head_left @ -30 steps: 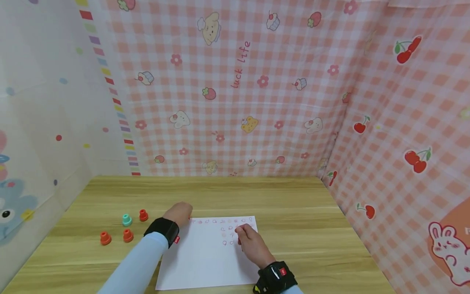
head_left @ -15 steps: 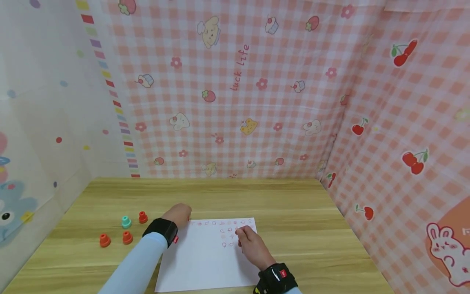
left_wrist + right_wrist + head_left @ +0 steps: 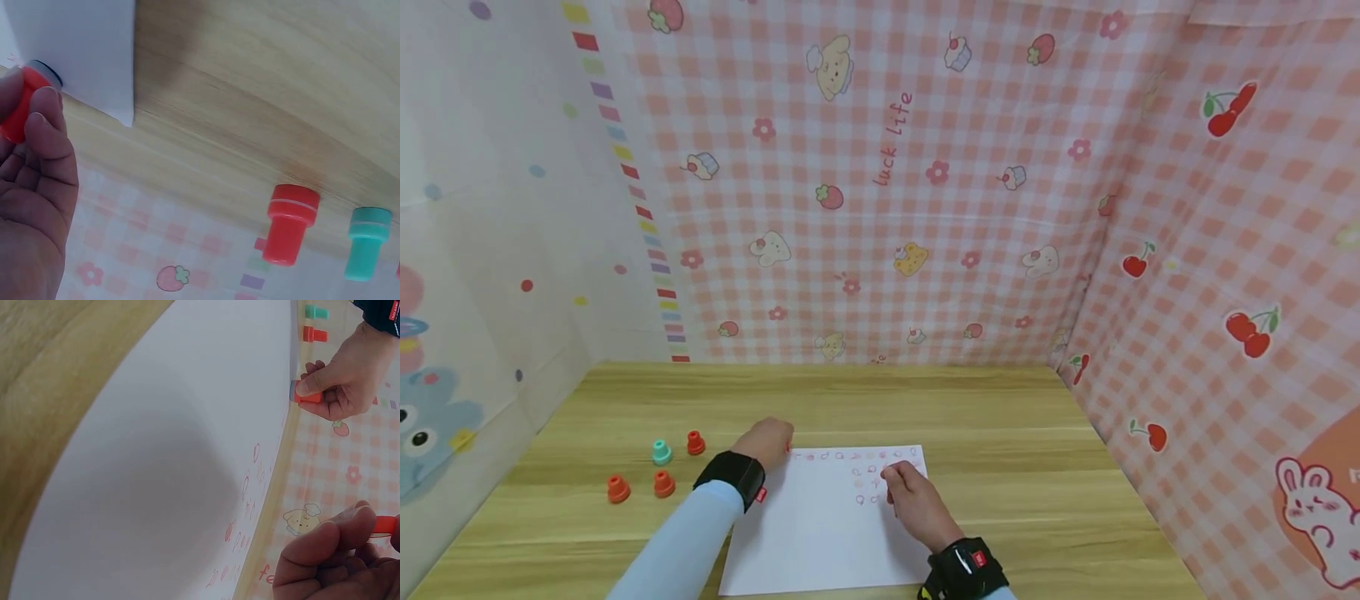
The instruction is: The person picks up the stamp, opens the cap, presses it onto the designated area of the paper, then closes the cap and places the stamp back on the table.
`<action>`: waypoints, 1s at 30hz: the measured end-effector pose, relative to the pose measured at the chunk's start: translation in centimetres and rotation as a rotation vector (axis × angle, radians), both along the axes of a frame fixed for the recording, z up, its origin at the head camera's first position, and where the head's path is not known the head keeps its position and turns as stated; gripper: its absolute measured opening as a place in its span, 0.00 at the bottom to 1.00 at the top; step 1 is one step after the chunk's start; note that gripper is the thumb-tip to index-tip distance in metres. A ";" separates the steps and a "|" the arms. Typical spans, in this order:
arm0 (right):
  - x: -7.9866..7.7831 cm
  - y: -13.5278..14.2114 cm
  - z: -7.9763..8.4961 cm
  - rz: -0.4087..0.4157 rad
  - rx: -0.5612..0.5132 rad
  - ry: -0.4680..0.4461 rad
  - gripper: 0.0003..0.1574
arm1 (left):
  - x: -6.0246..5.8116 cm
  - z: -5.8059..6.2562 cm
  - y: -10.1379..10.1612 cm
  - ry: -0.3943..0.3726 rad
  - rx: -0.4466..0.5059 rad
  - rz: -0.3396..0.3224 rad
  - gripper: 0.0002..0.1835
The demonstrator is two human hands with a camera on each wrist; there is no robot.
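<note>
A red self-inking stamp (image 3: 17,119) with a grey base is pinched between the thumb and fingers of my left hand (image 3: 766,442). Its base meets the white paper (image 3: 820,533) near the far left corner, seen in the left wrist view. My right hand (image 3: 921,504) hovers over the right part of the sheet, its thumb and fingers pinching a small red cap (image 3: 382,526) that is mostly hidden. Faint red prints (image 3: 839,456) run along the paper's far edge, with shorter rows below at the right.
Left of the sheet, several capped stamps stand on the wooden table (image 3: 1000,467): a teal stamp (image 3: 662,452), a red stamp (image 3: 696,442) and orange-red stamps (image 3: 618,489) nearer me. Patterned cloth walls (image 3: 865,208) enclose the table's back and sides.
Both hands hold nearly the same places and grips throughout. The head view shifts slightly; nothing else visibly moves.
</note>
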State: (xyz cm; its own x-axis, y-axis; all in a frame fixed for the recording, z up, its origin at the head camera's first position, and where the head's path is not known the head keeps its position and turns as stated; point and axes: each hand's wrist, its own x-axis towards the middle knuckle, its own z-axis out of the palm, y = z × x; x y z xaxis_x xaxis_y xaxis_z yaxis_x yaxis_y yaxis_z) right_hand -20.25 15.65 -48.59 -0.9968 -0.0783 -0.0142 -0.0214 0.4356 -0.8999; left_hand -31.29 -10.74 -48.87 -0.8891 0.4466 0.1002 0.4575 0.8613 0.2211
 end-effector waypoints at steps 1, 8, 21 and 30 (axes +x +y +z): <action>0.0 0.0 0.0 0.001 0.000 0.000 0.19 | -0.1 -0.1 0.0 0.005 -0.004 -0.001 0.10; 0.0 0.1 0.1 0.002 0.004 0.015 0.19 | -0.5 -0.4 0.2 0.022 -0.017 -0.021 0.10; 0.1 0.1 0.3 0.004 -0.004 0.000 0.19 | -0.2 -0.2 0.1 0.019 -0.031 -0.009 0.10; 0.1 0.2 0.7 0.001 0.006 -0.003 0.19 | -0.3 -0.1 0.2 -0.007 -0.050 -0.008 0.08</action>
State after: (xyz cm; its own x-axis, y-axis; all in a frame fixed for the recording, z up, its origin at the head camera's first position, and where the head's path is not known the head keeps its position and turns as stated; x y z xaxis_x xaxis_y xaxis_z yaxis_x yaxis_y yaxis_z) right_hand -20.15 15.87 -47.89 -0.9967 -0.0788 -0.0175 -0.0192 0.4413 -0.8971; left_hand -31.59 -10.56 -48.95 -0.8859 0.4584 0.0715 0.4634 0.8674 0.1815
